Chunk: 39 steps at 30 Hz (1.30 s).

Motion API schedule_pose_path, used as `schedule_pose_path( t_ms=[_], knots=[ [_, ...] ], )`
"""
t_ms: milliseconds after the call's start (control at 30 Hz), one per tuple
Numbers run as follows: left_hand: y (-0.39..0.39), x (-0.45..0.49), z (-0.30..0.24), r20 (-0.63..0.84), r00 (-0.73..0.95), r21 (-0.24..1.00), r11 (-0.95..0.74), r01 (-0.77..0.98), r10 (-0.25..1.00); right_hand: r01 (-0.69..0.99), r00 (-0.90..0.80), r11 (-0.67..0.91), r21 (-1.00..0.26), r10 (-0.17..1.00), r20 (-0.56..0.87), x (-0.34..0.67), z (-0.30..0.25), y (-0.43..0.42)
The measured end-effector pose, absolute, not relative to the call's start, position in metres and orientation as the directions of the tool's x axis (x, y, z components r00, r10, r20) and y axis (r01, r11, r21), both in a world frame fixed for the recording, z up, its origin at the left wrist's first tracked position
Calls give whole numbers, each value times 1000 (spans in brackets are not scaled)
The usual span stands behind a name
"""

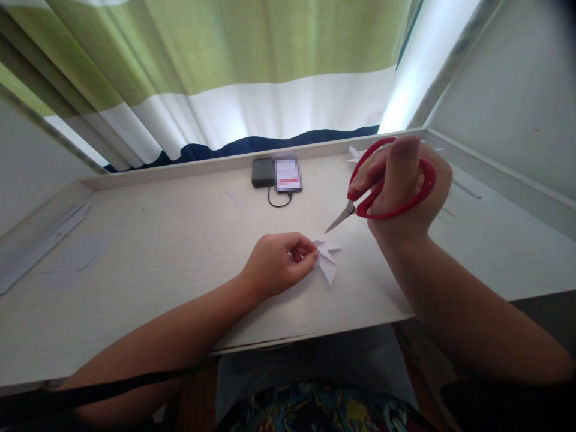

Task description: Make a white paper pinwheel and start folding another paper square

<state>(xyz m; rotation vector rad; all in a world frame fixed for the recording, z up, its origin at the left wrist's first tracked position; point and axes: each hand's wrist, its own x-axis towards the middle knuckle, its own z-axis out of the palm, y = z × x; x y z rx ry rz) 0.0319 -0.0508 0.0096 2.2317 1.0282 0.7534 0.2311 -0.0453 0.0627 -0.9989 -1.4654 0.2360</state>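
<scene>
Between thumb and fingertips, my left hand (283, 261) pinches a small piece of white paper (328, 261) cut into pointed flaps that fan out to the right. My right hand (409, 180) is raised above the table, with its thumb and fingers through the loops of red-handled scissors (391, 213). The blades point down and left; their tip is a little above and apart from the paper. They look closed or nearly so. The part of the paper inside my left fingers is hidden.
A black power bank (263, 173) and a phone (288, 174) joined by a cable lie at the back. Paper sheets (76, 252) and a white stack (45, 246) are at the left. Paper scraps (354, 153) lie behind my right hand. A curtain (234, 60) hangs behind the white table (180, 240).
</scene>
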Motion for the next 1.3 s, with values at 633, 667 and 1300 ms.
schedule_pose_path(
  t_ms=[633, 667, 1300],
  knots=[
    [-44, 18, 8, 336, 499, 722, -559, 408, 799, 974, -223, 221, -50, 974, -45, 269, 22, 2],
    [-44, 18, 8, 349, 486, 720, -561, 407, 801, 975, -216, 214, -57, 976, -37, 269, 22, 1],
    [-39, 14, 7, 534, 402, 676, -662, 324, 743, 491, -584, 575, -654, 775, 243, 221, 31, -33]
  ],
)
